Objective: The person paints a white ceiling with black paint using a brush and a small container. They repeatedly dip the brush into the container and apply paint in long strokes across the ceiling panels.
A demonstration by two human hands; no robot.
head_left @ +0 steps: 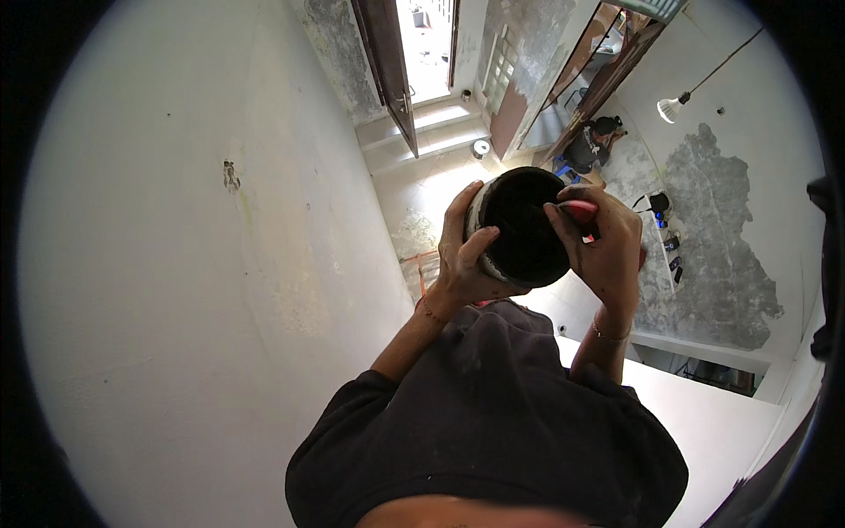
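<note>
My left hand [468,255] grips the side of a round container [521,229] with a dark inside and a pale, dirty outer wall, its thumb over the rim. My right hand [598,246] is at the container's right side, closed on a red-handled tool [579,209] held at the rim. The lower end of the tool is hidden in the dark interior, so I cannot tell its shape.
Below are an open door [396,75], steps [422,123], a white bucket [480,149], a crouching person [588,148] at the right, a shelf with small devices [671,246] and a hanging bulb [669,109]. A white wall [158,290] fills the left.
</note>
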